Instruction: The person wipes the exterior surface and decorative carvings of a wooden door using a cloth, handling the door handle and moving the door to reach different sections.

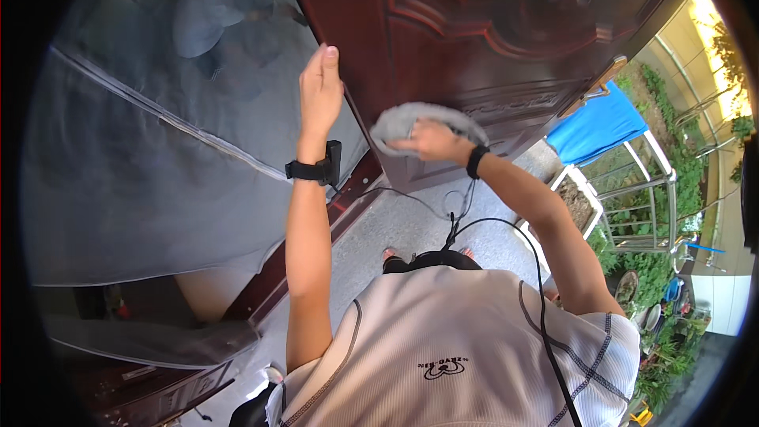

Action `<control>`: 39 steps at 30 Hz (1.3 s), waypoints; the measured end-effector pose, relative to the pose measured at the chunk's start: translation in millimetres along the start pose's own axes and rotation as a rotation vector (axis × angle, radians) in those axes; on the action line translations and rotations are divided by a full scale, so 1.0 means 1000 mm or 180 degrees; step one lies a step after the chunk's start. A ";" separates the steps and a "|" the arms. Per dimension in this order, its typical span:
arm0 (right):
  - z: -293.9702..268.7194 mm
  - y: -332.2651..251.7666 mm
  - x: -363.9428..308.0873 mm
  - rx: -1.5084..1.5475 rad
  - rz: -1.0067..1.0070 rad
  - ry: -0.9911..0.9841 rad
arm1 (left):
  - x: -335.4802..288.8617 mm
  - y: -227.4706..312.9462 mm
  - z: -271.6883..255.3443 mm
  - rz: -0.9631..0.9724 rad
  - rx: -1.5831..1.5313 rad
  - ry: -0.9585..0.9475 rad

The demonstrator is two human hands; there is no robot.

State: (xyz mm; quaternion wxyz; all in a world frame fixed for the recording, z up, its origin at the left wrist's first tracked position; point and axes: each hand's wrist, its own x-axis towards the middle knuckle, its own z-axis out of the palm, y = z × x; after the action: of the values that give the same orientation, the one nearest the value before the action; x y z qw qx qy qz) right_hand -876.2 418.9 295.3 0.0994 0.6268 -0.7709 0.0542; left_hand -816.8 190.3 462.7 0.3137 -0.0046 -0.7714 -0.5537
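Dark-red door (474,63): at its left edge is the left hand (321,95), fingers together, grip unclear. Rightward, a blurred grey cloth (388,124) lies against it, long axis left to right; on it, the right hand (435,141) points leftward, grip unclear. Farther right, a white planter (595,202) holds soil (575,196).

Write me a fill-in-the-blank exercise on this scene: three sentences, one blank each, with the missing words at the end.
1. The right hand, on a grey cloth at the carved door, wears a wristband coloured ____.
2. The hand at the door's edge is the person's ____ one.
3. The sheet draped over the metal frame is coloured ____.

Missing words: black; left; blue.
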 end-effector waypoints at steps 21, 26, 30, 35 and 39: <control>-0.145 -0.048 0.019 0.1608 -0.0010 0.0213 | -0.198 -0.044 0.095 -0.0824 -0.1461 0.0008; -0.136 -0.014 -0.034 0.2945 0.0022 0.0832 | -0.206 -0.022 0.118 -0.1785 -0.2584 0.1626; -0.123 0.059 -0.148 0.3052 0.1239 0.1979 | -0.161 0.019 0.107 -0.1138 -0.1974 0.2243; -0.113 0.135 -0.286 0.2089 0.2883 0.4026 | -0.081 0.061 0.093 0.0031 -0.0528 0.2025; -0.121 0.168 -0.367 0.1142 0.4021 0.3723 | -0.013 0.099 0.120 0.0879 0.0170 0.2394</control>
State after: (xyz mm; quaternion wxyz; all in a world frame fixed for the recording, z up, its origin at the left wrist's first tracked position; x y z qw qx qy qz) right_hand -958.9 829.8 338.7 0.3298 -0.0389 -0.7790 0.5318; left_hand -828.3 336.1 518.0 0.6456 0.1030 -0.6090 -0.4491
